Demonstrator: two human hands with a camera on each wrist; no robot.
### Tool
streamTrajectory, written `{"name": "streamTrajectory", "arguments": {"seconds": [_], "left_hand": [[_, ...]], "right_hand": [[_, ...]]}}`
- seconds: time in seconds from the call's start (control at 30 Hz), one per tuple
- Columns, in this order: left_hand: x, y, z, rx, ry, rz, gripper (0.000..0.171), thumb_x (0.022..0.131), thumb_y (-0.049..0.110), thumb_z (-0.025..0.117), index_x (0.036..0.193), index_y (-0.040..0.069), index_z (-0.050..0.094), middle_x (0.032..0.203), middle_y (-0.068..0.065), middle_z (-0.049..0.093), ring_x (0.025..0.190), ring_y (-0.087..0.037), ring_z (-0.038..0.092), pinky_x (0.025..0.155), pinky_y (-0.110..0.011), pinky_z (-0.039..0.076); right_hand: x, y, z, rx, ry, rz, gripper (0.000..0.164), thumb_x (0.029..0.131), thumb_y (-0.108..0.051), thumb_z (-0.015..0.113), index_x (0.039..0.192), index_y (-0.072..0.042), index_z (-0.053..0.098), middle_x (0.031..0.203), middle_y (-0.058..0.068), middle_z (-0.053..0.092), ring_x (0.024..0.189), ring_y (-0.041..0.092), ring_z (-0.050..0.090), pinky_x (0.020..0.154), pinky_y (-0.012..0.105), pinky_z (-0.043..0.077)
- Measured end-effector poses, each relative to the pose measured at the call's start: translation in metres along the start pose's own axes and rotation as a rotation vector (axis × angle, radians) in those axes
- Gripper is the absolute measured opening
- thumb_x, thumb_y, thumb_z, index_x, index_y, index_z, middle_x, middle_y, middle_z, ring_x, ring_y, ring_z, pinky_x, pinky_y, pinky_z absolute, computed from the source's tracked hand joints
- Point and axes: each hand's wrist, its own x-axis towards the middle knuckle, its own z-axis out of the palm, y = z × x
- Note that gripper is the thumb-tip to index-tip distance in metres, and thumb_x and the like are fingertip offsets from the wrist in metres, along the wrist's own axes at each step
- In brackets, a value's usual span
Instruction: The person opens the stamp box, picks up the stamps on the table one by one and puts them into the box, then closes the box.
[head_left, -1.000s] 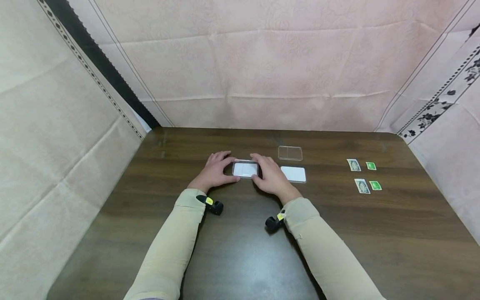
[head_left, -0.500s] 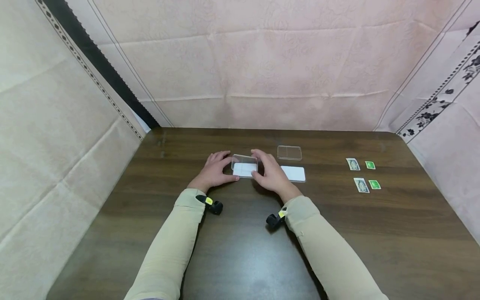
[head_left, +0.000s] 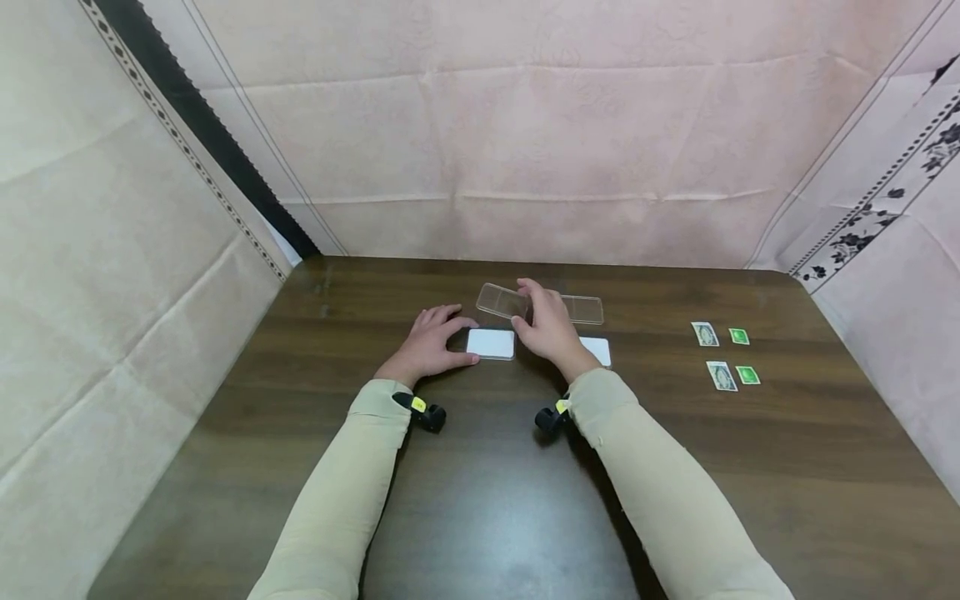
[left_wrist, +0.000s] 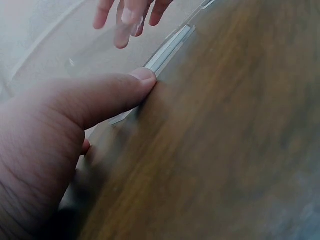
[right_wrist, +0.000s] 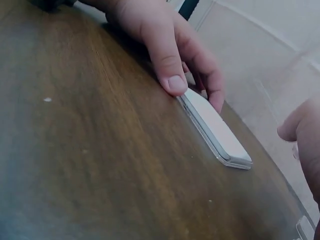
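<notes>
Your left hand, thumb near and fingers far, pinches the nine-o'clock end of the clear base bearing the white card stack; toward twelve o'clock from it, your right hand, partly closed, pinches the clear plastic lid at its three-o'clock end. Expect the lid light, stiff, slick, possibly brittle; hold opposite edges.

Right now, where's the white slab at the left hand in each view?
Head: white slab just below centre, right of the left hand.
Left wrist: slab upper middle, seen edge-on.
Right wrist: slab right of centre, top face showing.
Shared landmark: the left thumb at the slab's edge.
</notes>
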Motion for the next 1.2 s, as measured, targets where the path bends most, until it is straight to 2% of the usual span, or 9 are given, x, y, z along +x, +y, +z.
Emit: {"name": "streamTrajectory", "arguments": {"seconds": [0.23, 0.43, 0.7, 0.93, 1.2], "left_hand": [[0.000, -0.002, 0.003, 0.005, -0.002, -0.004, 0.059, 0.087, 0.057, 0.071, 0.138, 0.030, 0.058, 0.162, -0.010, 0.032, 0.148, -0.033, 0.024, 0.122, -0.056, 0.008], [-0.001, -0.001, 0.005, 0.002, -0.008, -0.008, 0.059, 0.086, 0.056, 0.072, 0.138, 0.030, 0.059, 0.162, -0.010, 0.032, 0.149, -0.033, 0.024, 0.122, -0.055, 0.008], [0.001, 0.001, 0.006, 0.015, -0.014, -0.007, 0.060, 0.087, 0.058, 0.070, 0.140, 0.032, 0.057, 0.162, -0.009, 0.031, 0.149, -0.031, 0.022, 0.122, -0.054, 0.008], [0.002, 0.001, 0.005, 0.008, 0.004, 0.002, 0.060, 0.086, 0.058, 0.071, 0.139, 0.031, 0.058, 0.162, -0.009, 0.032, 0.148, -0.032, 0.024, 0.122, -0.054, 0.009], [0.001, -0.001, 0.002, 0.008, 0.008, -0.001, 0.060, 0.087, 0.058, 0.071, 0.138, 0.031, 0.058, 0.162, -0.009, 0.032, 0.148, -0.031, 0.024, 0.122, -0.054, 0.009]], "right_hand": [[0.013, 0.005, 0.008, -0.084, -0.099, 0.066, 0.063, 0.099, -0.021, 0.063, 0.154, -0.012, 0.035, 0.148, 0.010, 0.051, 0.143, 0.036, 0.035, 0.116, 0.053, 0.029], [0.017, 0.007, 0.012, -0.091, -0.160, 0.106, 0.063, 0.100, -0.019, 0.062, 0.156, -0.012, 0.033, 0.151, 0.010, 0.048, 0.145, 0.035, 0.032, 0.118, 0.054, 0.027], [0.022, 0.008, 0.012, -0.109, -0.187, 0.131, 0.064, 0.099, -0.017, 0.063, 0.155, -0.008, 0.033, 0.153, 0.012, 0.047, 0.142, 0.030, 0.041, 0.116, 0.050, 0.032], [0.027, 0.010, 0.014, -0.033, -0.175, 0.163, 0.068, 0.097, -0.014, 0.066, 0.155, -0.008, 0.031, 0.153, 0.012, 0.046, 0.143, 0.030, 0.040, 0.117, 0.049, 0.031], [0.030, 0.008, 0.016, -0.007, -0.179, 0.176, 0.069, 0.097, -0.012, 0.066, 0.156, -0.008, 0.031, 0.154, 0.011, 0.045, 0.144, 0.030, 0.037, 0.119, 0.049, 0.029]]}}
